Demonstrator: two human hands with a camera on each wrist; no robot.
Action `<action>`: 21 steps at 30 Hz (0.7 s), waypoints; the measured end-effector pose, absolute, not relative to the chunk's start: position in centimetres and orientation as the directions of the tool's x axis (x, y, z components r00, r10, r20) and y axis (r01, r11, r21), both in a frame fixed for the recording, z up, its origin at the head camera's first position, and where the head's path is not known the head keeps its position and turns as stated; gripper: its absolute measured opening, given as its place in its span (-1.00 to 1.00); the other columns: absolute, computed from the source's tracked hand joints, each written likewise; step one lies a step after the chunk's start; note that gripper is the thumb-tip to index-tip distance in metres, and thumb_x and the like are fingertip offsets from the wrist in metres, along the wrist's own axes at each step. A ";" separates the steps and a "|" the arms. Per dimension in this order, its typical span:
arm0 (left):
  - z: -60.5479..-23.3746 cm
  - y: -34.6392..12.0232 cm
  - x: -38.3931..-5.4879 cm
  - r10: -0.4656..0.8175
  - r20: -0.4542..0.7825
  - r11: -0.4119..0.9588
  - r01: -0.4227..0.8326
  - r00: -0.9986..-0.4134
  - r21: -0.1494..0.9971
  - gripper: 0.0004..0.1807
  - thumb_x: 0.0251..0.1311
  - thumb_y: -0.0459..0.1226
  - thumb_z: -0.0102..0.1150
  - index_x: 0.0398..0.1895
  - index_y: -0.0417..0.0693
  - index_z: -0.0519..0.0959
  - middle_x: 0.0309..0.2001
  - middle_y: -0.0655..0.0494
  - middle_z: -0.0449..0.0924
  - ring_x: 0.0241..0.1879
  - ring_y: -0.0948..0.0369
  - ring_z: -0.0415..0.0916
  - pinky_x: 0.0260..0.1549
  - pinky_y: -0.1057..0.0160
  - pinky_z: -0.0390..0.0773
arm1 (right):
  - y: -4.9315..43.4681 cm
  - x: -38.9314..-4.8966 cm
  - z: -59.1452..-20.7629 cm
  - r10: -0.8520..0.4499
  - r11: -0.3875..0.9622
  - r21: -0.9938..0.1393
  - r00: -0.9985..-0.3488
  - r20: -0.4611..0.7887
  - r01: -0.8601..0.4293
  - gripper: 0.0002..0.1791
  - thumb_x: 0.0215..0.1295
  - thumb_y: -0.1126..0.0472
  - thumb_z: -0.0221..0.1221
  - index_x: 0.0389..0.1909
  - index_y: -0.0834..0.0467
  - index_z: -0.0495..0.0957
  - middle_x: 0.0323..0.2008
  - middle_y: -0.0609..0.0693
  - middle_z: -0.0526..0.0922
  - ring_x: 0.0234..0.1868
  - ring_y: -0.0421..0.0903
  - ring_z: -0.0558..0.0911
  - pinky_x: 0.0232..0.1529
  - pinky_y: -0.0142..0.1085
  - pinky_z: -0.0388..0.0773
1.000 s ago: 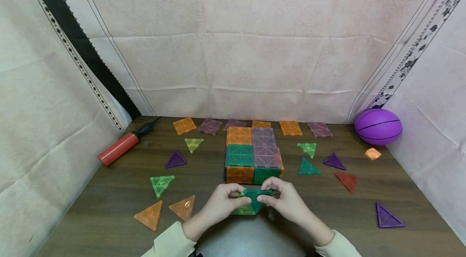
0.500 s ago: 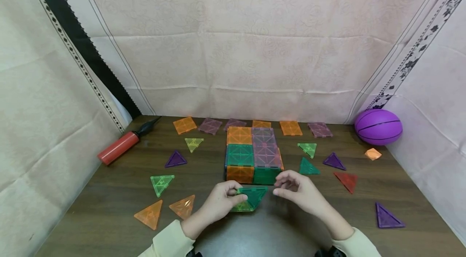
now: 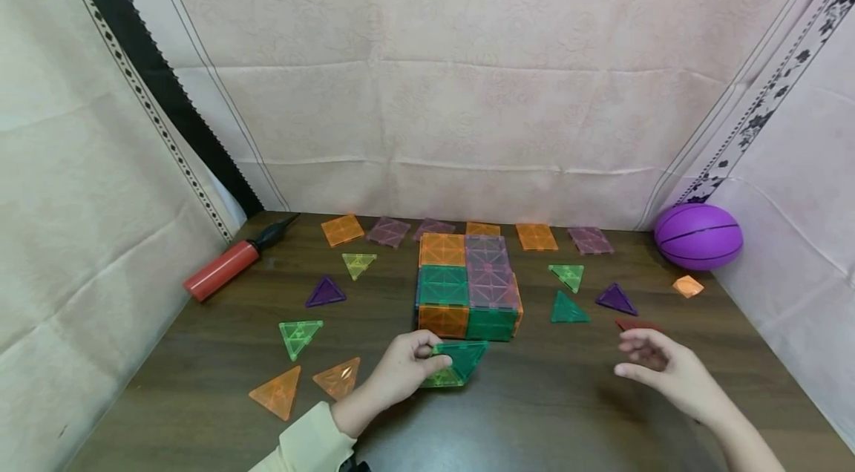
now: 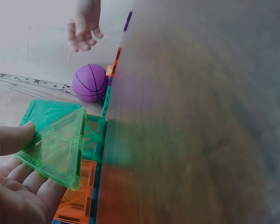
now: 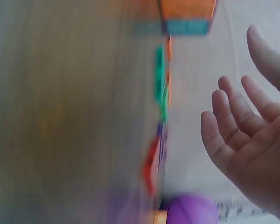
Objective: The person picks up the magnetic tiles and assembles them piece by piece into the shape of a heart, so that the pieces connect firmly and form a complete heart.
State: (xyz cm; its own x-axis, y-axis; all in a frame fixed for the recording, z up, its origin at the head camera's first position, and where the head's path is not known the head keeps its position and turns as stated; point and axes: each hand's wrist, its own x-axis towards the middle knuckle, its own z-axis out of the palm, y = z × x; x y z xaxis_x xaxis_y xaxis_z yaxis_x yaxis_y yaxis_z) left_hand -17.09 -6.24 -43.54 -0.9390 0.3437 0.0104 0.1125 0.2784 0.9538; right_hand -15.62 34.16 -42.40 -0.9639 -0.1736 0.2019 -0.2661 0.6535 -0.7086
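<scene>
A pale cloth (image 3: 434,116) hung behind the brown table (image 3: 534,420), on which the block (image 3: 469,286) of coloured tiles stood. The left hand (image 3: 404,368), in front of the block, pinched the green pair (image 4: 56,144), two joined triangles, between the thumb and the fingers below. The pair was above the table, near the front face of the block. The right hand (image 3: 668,372), well to the right of the block, had its fingers slightly bent, the thumb apart, and held nothing. The red triangle (image 3: 636,324), also right of the block, lay just beyond it.

As I judge, the pair could fold or come apart at its seam, because only one hand gripped it at one side. If the tiles were magnetic, a small drift forward could make it catch on the block. The low right fingers could also push the red triangle away by accident.

The right hand partly covered the red triangle in the head view, and the right wrist view showed it blurred. The left fingertips were hidden under the pair. How the seam was held, I could not tell. The back of the block was out of sight.
</scene>
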 end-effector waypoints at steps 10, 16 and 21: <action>-43.4 -6.6 -17.1 0.347 0.004 0.270 0.104 -0.938 0.957 -0.84 0.21 -0.30 0.27 -0.29 -0.24 0.55 -0.62 0.21 0.05 -0.61 0.27 0.01 -0.44 0.33 0.27 | 41.6 -15.1 -44.6 -0.157 0.692 -0.688 -0.976 0.153 -0.219 -0.45 0.10 0.36 0.35 0.12 0.34 0.40 -0.12 -0.55 0.48 -0.17 -0.50 0.45 -0.29 -0.48 0.46; -43.5 -6.7 -17.1 0.344 -0.004 0.263 0.092 -0.939 0.960 -0.84 0.21 -0.31 0.26 -0.27 -0.26 0.55 -0.63 0.20 0.07 -0.64 0.27 0.00 -0.51 0.35 0.24 | 44.4 -14.9 -45.2 -0.139 0.815 -0.562 -0.989 0.046 -0.140 -0.36 0.12 0.21 0.36 0.16 0.40 0.36 -0.05 -0.35 0.52 -0.19 -0.62 0.32 -0.34 -0.45 0.39; -43.8 -6.8 -17.3 0.335 -0.012 0.268 0.084 -0.942 0.960 -0.84 0.21 -0.33 0.25 -0.25 -0.26 0.55 -0.63 0.20 0.07 -0.65 0.27 0.00 -0.54 0.36 0.22 | 45.3 -15.1 -45.6 -0.164 0.852 -0.505 -0.986 -0.003 -0.140 -0.30 0.09 0.18 0.39 0.16 0.47 0.35 -0.01 0.29 0.51 -0.21 -0.63 0.26 -0.29 -0.39 0.38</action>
State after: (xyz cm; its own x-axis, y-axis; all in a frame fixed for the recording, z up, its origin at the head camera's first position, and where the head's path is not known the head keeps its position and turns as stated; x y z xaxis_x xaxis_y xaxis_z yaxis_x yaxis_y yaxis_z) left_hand -17.33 -6.84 -43.85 -0.9422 0.3348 -0.0117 0.0835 0.2684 0.9597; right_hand -15.12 45.35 -45.62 -0.9865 -0.1640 -0.0027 -0.1402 0.8516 -0.5051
